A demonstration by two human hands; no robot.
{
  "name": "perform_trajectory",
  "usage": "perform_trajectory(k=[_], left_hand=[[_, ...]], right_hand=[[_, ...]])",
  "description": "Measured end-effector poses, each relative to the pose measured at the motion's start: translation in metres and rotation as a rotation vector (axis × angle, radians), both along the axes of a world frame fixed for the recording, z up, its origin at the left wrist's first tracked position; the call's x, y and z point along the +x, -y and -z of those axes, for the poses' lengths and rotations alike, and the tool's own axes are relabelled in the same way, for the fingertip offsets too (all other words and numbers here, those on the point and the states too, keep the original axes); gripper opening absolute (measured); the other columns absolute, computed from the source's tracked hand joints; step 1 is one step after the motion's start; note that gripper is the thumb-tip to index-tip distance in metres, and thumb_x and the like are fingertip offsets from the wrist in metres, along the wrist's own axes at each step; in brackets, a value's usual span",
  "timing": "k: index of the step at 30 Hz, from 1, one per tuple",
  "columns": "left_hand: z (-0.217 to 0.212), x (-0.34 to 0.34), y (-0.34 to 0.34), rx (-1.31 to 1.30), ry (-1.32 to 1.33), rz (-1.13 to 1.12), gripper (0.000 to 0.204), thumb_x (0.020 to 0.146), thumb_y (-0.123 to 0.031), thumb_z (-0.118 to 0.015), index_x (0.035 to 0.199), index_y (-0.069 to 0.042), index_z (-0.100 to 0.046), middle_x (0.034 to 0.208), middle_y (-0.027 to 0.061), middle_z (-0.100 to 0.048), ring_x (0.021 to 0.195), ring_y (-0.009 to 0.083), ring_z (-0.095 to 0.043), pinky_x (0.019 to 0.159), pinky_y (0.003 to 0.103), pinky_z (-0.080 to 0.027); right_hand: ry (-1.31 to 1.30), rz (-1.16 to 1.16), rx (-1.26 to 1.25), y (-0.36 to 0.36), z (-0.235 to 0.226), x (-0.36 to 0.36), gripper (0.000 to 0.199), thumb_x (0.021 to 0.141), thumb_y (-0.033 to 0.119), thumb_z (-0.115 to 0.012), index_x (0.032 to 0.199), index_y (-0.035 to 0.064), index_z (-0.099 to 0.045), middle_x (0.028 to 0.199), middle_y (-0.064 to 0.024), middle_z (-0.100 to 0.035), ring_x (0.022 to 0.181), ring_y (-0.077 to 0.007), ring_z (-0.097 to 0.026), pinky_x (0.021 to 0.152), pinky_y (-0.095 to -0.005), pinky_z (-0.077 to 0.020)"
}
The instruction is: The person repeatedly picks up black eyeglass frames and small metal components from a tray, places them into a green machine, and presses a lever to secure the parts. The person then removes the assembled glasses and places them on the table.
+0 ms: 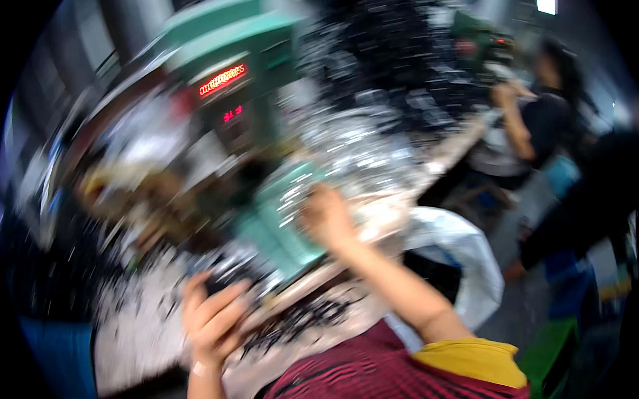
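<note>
The green machine (264, 162) and metal parts (356, 158) (blurred) crowd both hands.

1. Green metal machine base (280, 226), a flat-sided block, tilted in the blurred frame, lying at centre; its surface is strewn with shiny metal shavings; the right hand (327, 217) rests against its right edge.
2. Small dark object (218, 280), lower centre-left, held in the left hand (213, 319) with fingers curled round it; motion blur hides its shape; it lies just below the green base.
</note>
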State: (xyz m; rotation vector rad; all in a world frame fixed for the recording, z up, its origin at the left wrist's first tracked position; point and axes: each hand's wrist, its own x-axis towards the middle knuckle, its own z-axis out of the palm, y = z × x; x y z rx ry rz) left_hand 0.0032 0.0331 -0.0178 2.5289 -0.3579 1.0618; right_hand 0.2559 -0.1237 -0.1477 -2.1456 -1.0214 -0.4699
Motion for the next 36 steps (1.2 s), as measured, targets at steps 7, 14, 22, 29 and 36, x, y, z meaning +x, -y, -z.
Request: perform_trajectory(k=[7, 14, 22, 29, 36], left_hand=[[-0.006, 0.006, 0.051, 0.047, 0.018, -0.145, 0.030, 0.098, -0.028, -0.054, 0.102, -0.002, -0.068, 0.107, 0.0166, -0.072, 0.083, 0.0283, -0.068, 0.076, 0.038, -0.053], [0.016, -0.032, -0.049, -0.016, 0.104, -0.751, 0.031, 0.090, -0.025, -0.074, 0.097, 0.005, -0.069, 0.108, 0.0200, -0.067, 0.101, 0.0337, -0.064, 0.089, 0.045, -0.050], [0.081, -0.036, -0.073, -0.096, -0.565, -0.898, 0.039, 0.089, -0.033, -0.065, 0.091, 0.007, -0.065, 0.093, 0.0270, -0.065, 0.084, 0.0427, -0.061, 0.077, 0.051, -0.048], [0.073, -0.057, -0.095, -0.046, -0.784, -0.829, 0.039, 0.087, -0.032, -0.067, 0.088, 0.007, -0.063, 0.082, 0.0274, -0.064, 0.080, 0.0402, -0.063, 0.074, 0.050, -0.048], [0.137, -0.114, -0.182, -0.242, -0.256, -1.189, 0.039, 0.099, -0.029, -0.053, 0.115, 0.005, -0.063, 0.113, 0.0233, -0.066, 0.102, 0.0403, -0.062, 0.095, 0.040, -0.048]], right_hand=[[0.201, -0.133, -0.094, 0.001, -0.027, 0.010, 0.022, 0.082, 0.020, -0.066, 0.101, 0.0083, -0.060, 0.125, -0.0118, -0.057, 0.120, -0.0300, -0.053, 0.084, -0.0415, -0.0446], [-0.620, 0.022, 0.637, 0.028, -0.033, -0.023, 0.018, 0.093, 0.015, -0.061, 0.103, 0.0046, -0.071, 0.097, -0.0097, -0.072, 0.088, -0.0208, -0.067, 0.081, -0.0316, -0.0509], [-0.455, -0.070, 0.628, -0.019, -0.047, -0.025, 0.013, 0.086, 0.013, -0.067, 0.096, 0.0037, -0.070, 0.090, -0.0118, -0.069, 0.085, -0.0275, -0.065, 0.079, -0.0356, -0.0506], [-0.274, -0.064, 0.473, 0.001, -0.043, -0.009, 0.013, 0.083, 0.012, -0.068, 0.094, 0.0052, -0.070, 0.091, -0.0110, -0.069, 0.092, -0.0307, -0.064, 0.081, -0.0393, -0.0504], [-0.186, 0.096, 0.390, 0.063, -0.034, -0.041, 0.009, 0.079, 0.010, -0.068, 0.087, 0.0082, -0.071, 0.084, -0.0103, -0.066, 0.085, -0.0319, -0.062, 0.077, -0.0421, -0.0500]])
